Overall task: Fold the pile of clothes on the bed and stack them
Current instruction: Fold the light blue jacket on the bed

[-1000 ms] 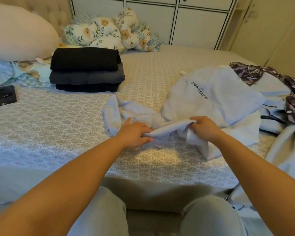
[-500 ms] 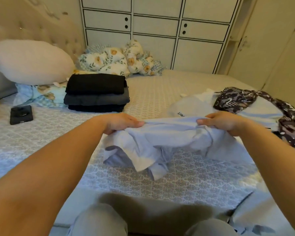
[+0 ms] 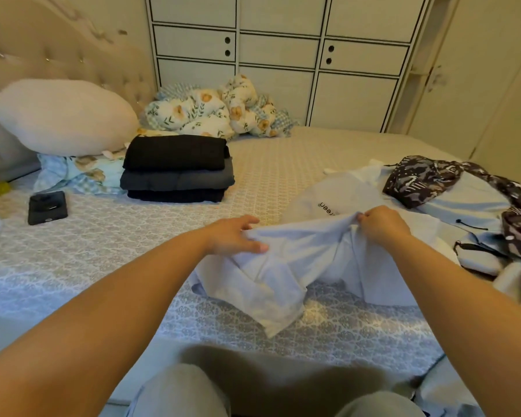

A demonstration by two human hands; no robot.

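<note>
I hold a pale blue garment (image 3: 298, 266) lifted slightly above the bed (image 3: 88, 251). My left hand (image 3: 233, 234) grips its upper left edge, and my right hand (image 3: 381, 224) pinches the upper right edge. The cloth hangs crumpled between them, its lower part touching the bedspread. A folded stack of three dark clothes (image 3: 176, 168) sits at the back left. The unfolded pile (image 3: 463, 200) lies to the right, with pale blue pieces and a dark patterned garment (image 3: 418, 179) on top.
A black phone (image 3: 47, 207) lies on the bed at left. A white pillow (image 3: 63, 115) and a floral blanket (image 3: 217, 111) are at the headboard. White cabinets (image 3: 283, 55) stand behind the bed. My knees are at the bed's near edge.
Both hands raised the pale blue garment off the bed and moved apart, spreading its top edge. The head tilted up, showing more of the cabinets.
</note>
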